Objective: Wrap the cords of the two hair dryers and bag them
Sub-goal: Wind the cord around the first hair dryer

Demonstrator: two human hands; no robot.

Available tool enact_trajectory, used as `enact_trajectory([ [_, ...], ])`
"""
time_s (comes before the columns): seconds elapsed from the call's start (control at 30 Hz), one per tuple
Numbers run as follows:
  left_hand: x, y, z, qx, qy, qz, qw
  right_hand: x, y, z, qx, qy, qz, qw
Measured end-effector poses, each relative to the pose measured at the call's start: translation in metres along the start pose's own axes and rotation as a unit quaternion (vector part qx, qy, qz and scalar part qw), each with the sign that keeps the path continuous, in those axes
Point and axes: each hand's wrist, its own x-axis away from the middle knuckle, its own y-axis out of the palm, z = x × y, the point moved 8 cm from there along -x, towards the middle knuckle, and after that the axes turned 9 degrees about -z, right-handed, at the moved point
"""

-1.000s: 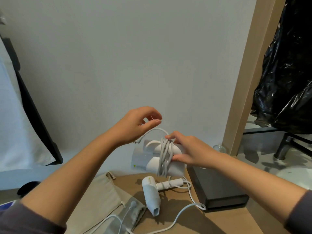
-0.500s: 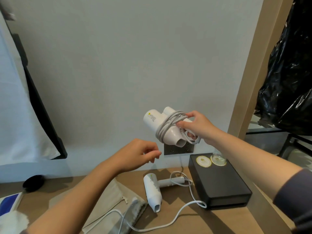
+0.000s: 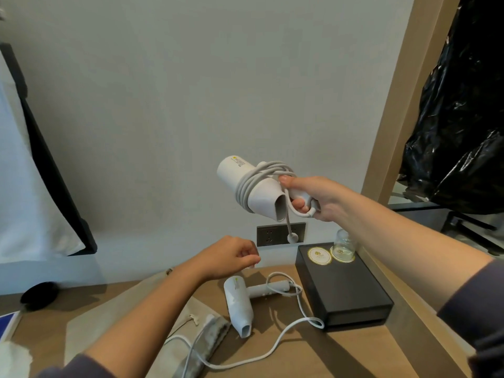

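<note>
Hands: right hand grips cord-wrapped dryer | left hand loosely curled, empty | second dryer on desk

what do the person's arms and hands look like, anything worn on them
Both hands are bare: the left hand and right hand show no gloves, rings or watch. The forearms are uncovered. A dark greyish-purple left sleeve and a matching right sleeve end near the elbows, at the frame's lower edge.
</note>
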Motion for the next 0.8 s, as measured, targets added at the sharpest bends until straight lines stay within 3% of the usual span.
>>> enact_trajectory([
  [0.2, -0.016, 0.005, -0.003, 0.024, -0.029, 0.020, 0.999, 0.006, 0.013, 0.002, -0.040, 0.021, -0.015, 0.999],
  [0.4, -0.038, 0.016, 0.008, 0.144, -0.025, 0.013, 0.989, 0.010, 0.028, -0.001, -0.058, 0.006, -0.035, 0.998],
  [0.57, -0.047, 0.030, 0.013, 0.181, -0.027, 0.021, 0.983, 0.006, 0.033, 0.000, -0.097, -0.012, -0.048, 0.994],
  [0.67, -0.044, 0.042, 0.004, 0.306, -0.040, 0.021, 0.951, 0.002, 0.024, 0.007, -0.103, -0.023, -0.023, 0.994],
  [0.8, -0.038, 0.062, -0.017, 0.422, -0.120, 0.002, 0.899, -0.009, 0.007, 0.033, -0.110, -0.041, 0.024, 0.993],
])
